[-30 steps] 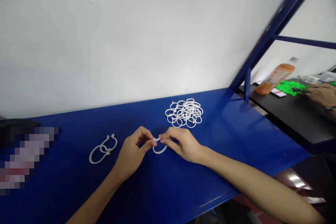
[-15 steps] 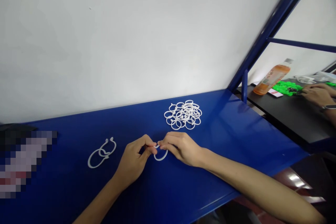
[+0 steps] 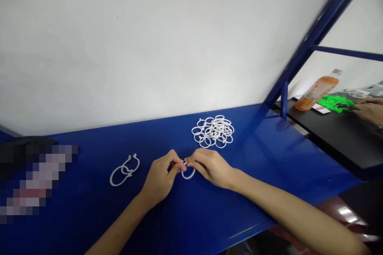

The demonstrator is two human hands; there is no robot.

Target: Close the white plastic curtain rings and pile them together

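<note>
Between my two hands is a white plastic ring (image 3: 188,177), held just above or on the blue tabletop; which of the two I cannot tell. My left hand (image 3: 163,174) pinches its upper left side between thumb and fingers. On the upper right side, my right hand (image 3: 211,167) pinches it too, the fingertips of both hands close together. The ring's top is mostly covered by my fingers. To the left lie two white rings (image 3: 119,183), overlapping, one of them plainly open with knobbed ends. Beyond my right hand sits a pile of several white rings (image 3: 214,131).
A blue metal table (image 3: 167,135) stands against a white wall. A dark item (image 3: 30,143) and a blurred-out patch are at left. Past the blue frame (image 3: 284,99), a black table (image 3: 338,139) holds an orange drink bottle (image 3: 318,91), green pieces (image 3: 336,103) and a co-worker's hands (image 3: 371,111).
The whole view has shifted, so things appear further right. Both my hands keep their pinch on the ring, and the gap between the fingertips looks slightly smaller.
</note>
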